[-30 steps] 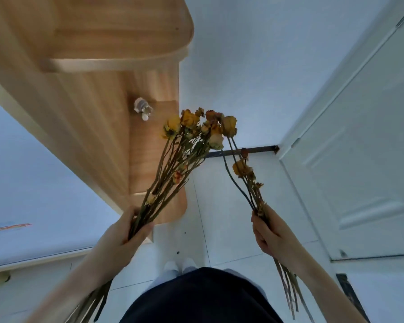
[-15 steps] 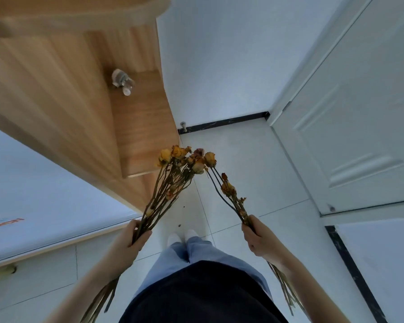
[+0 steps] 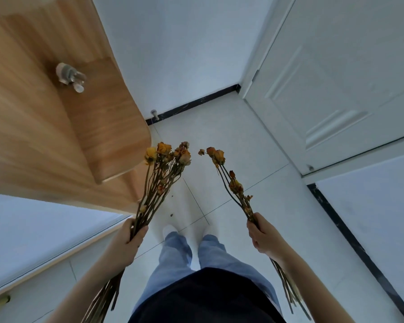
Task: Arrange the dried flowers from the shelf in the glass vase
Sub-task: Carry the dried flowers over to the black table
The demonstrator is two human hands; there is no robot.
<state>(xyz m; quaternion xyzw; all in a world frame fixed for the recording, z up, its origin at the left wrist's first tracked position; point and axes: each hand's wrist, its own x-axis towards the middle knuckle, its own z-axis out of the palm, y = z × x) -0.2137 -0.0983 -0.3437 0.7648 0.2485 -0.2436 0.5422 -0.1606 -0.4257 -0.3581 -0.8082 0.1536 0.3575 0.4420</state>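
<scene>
The larger bunch of dried flowers [image 3: 163, 169] is gripped round its stems by the left hand [image 3: 126, 241], fingers curled tight. Its blooms are seen just beside the rounded corner of the wooden shelf [image 3: 107, 127]; contact cannot be judged. The smaller bunch [image 3: 233, 185] is held the same way in the right hand [image 3: 264, 238], and its stem ends trail below the wrist. The two bunches are kept apart, with open tiled floor [image 3: 254, 141] between and ahead of them. That floor is bounded by black skirting [image 3: 196, 102] at the far wall, a white door [image 3: 336, 89] on the right and a white counter edge [image 3: 56, 250] on the left. One small pale object [image 3: 69, 76] stands on the shelf, well apart from the flowers; whether it is a container, and what it holds, cannot be told.
</scene>
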